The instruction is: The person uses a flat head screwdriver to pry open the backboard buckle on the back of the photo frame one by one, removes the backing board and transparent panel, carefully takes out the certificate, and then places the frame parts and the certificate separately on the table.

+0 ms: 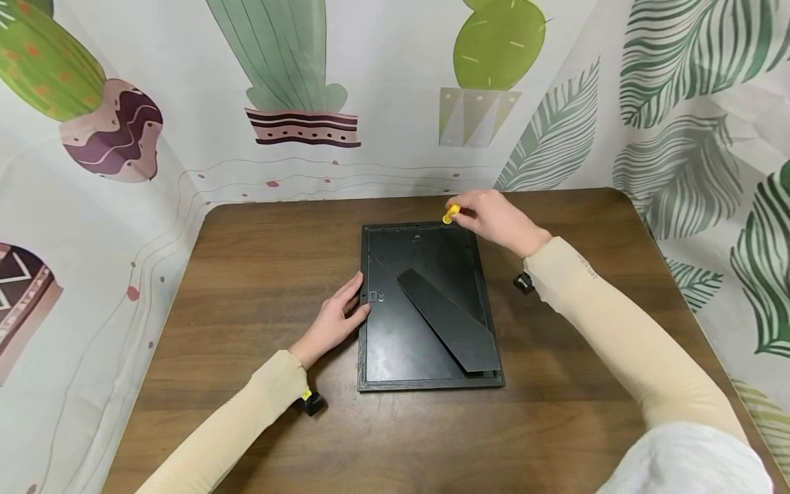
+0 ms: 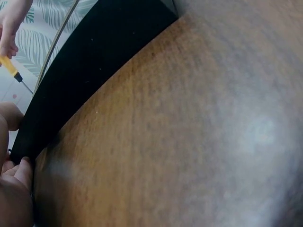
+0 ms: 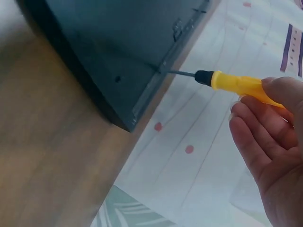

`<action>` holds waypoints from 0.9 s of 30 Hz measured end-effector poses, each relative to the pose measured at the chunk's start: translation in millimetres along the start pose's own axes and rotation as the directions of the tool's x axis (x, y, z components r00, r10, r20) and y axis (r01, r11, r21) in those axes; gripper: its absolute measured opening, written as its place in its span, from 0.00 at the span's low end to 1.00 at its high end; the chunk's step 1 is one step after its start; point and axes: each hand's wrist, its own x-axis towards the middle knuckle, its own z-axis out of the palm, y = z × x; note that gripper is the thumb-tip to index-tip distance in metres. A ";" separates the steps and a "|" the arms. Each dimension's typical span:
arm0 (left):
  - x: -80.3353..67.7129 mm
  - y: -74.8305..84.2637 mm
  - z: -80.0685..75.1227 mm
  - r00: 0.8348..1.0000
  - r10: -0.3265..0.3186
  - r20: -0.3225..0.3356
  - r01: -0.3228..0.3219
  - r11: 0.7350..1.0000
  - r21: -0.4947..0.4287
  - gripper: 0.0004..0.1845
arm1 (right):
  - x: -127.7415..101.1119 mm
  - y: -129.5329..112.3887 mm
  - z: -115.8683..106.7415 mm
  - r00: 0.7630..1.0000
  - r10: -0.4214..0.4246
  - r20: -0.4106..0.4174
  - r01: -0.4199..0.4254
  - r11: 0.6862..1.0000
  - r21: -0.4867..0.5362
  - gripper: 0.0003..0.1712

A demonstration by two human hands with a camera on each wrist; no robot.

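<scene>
Picture frame [image 1: 428,305] is laid face-down mid-table, long axis toward the far edge. Yellow screwdriver [image 3: 236,82] is gripped by right hand [image 1: 496,221], tip at the frame's far rim; left edge is steadied by left hand [image 1: 336,319], fingers relaxed.

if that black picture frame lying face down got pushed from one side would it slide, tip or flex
The picture frame lies flat on its face on the smooth wooden table, so it would probably slide, not tip. Its moulded border looks rigid, so little flex is likely. The left hand rests against its left edge, perhaps to steady it, while the right hand works a yellow screwdriver at the far edge.
</scene>
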 end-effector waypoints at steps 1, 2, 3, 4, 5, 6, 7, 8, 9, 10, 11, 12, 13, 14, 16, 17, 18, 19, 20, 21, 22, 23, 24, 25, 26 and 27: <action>0.0 0.0 0.0 1.000 0.001 -0.001 -0.001 1.000 0.000 0.38 | 3.0 1.0 -1.7 1.000 0.019 0.003 -0.019 1.000 0.008 0.14; 0.0 -0.1 -0.1 1.000 0.002 -0.001 -0.002 1.000 -0.001 0.38 | 5.9 2.4 -3.2 0.999 0.035 0.002 -0.035 0.999 0.018 0.14; 0.1 -0.1 -0.2 1.000 0.002 -0.001 -0.002 1.000 -0.001 0.38 | 8.4 3.7 -4.6 0.999 0.052 0.003 -0.052 0.998 0.031 0.15; 0.1 -0.2 -0.2 1.000 0.002 -0.001 -0.002 1.000 -0.001 0.38 | 10.6 4.9 -6.0 0.998 0.067 0.003 -0.067 0.997 0.041 0.15; 0.1 -0.2 -0.2 1.000 0.002 -0.001 -0.002 1.000 -0.001 0.38 | 12.7 5.9 -7.2 0.997 0.080 0.002 -0.080 0.996 0.050 0.15; 0.1 -0.3 -0.2 1.000 0.004 0.000 -0.004 1.000 -0.001 0.38 | 14.6 6.8 -8.3 0.996 0.089 0.002 -0.089 0.994 0.055 0.15; 0.2 -0.4 0.0 1.000 0.005 -0.001 -0.005 1.000 -0.001 0.38 | 16.3 7.7 -9.2 0.996 0.095 0.003 -0.095 0.994 0.056 0.14; 0.2 -0.7 0.0 1.000 0.007 -0.002 -0.007 1.000 0.000 0.38 | 17.8 8.2 -10.1 0.995 0.100 0.004 -0.100 0.993 0.058 0.13; 0.1 -0.9 0.1 1.000 0.010 -0.003 -0.010 1.000 0.001 0.38 | 19.2 8.9 -10.8 0.995 0.104 0.006 -0.104 0.993 0.058 0.12; 0.1 -1.0 0.3 1.000 0.012 -0.004 -0.012 1.000 0.002 0.38 | 20.6 9.5 -11.2 0.994 0.106 0.007 -0.106 0.993 0.054 0.11; 0.0 -1.1 0.4 1.000 0.015 -0.004 -0.015 1.000 0.003 0.38 | 22.0 10.2 -11.4 0.994 0.107 0.006 -0.107 0.993 0.056 0.10; -0.1 -1.1 0.5 1.000 0.018 -0.005 -0.018 1.000 0.004 0.38 | 23.3 10.8 -11.5 0.994 0.108 0.006 -0.109 0.992 0.061 0.09; -0.2 -1.0 0.7 1.000 0.020 -0.006 -0.020 1.000 0.001 0.38 | 24.5 11.2 -11.6 0.994 0.111 0.006 -0.111 0.992 0.064 0.08; -0.4 -1.1 0.7 1.000 0.022 -0.006 -0.022 1.000 0.000 0.38 | 25.7 11.9 -11.2 0.993 0.114 0.006 -0.114 0.991 0.069 0.08; -0.6 -0.7 1.0 1.000 0.026 -0.006 -0.026 1.000 -0.003 0.38 | 27.3 12.7 -10.6 0.993 0.120 0.002 -0.120 0.990 0.079 0.07; -0.6 -0.7 1.1 1.000 0.028 -0.005 -0.028 1.000 -0.003 0.38 | 27.9 13.1 -10.2 0.993 0.121 -0.001 -0.121 0.989 0.080 0.07; -0.6 -0.8 1.2 1.000 0.028 -0.005 -0.028 1.000 -0.003 0.38 | 28.1 13.2 -9.7 0.993 0.122 -0.002 -0.122 0.989 0.080 0.07; -0.6 -0.8 1.3 1.000 0.029 -0.005 -0.029 1.000 -0.004 0.38 | 28.0 13.2 -9.2 0.993 0.121 -0.003 -0.120 0.990 0.077 0.07; -0.7 -1.0 1.3 1.000 0.027 -0.005 -0.027 1.000 -0.002 0.38 | 28.0 13.3 -8.4 0.993 0.118 -0.006 -0.117 0.990 0.077 0.07; -0.7 -1.0 1.3 1.000 0.026 -0.005 -0.026 1.000 -0.002 0.38 | 27.5 13.0 -8.0 0.993 0.117 -0.009 -0.116 0.990 0.080 0.07; -0.8 -1.1 1.2 1.000 0.022 -0.006 -0.022 1.000 -0.002 0.38 | 27.0 12.7 -7.1 0.993 0.115 -0.012 -0.113 0.990 0.080 0.07; -0.8 -1.2 1.1 1.000 0.019 -0.007 -0.020 1.000 -0.002 0.38 | 26.2 12.6 -6.1 0.994 0.111 -0.014 -0.109 0.991 0.079 0.07; -0.9 -1.3 0.9 1.000 0.018 -0.009 -0.018 1.000 -0.002 0.38 | 25.4 12.2 -5.1 0.994 0.107 -0.019 -0.105 0.991 0.082 0.07; -1.0 -1.2 0.8 1.000 0.018 -0.011 -0.018 1.000 -0.002 0.38 | 24.5 11.8 -3.9 0.994 0.104 -0.022 -0.102 0.991 0.083 0.07; -1.0 -1.4 0.7 1.000 0.017 -0.013 -0.017 1.000 -0.002 0.38 | 23.5 11.7 -2.5 0.995 0.099 -0.027 -0.096 0.992 0.081 0.07; -1.0 -1.6 0.8 1.000 0.018 -0.016 -0.018 1.000 -0.002 0.38 | 22.2 11.5 -1.0 0.995 0.094 -0.030 -0.091 0.993 0.079 0.08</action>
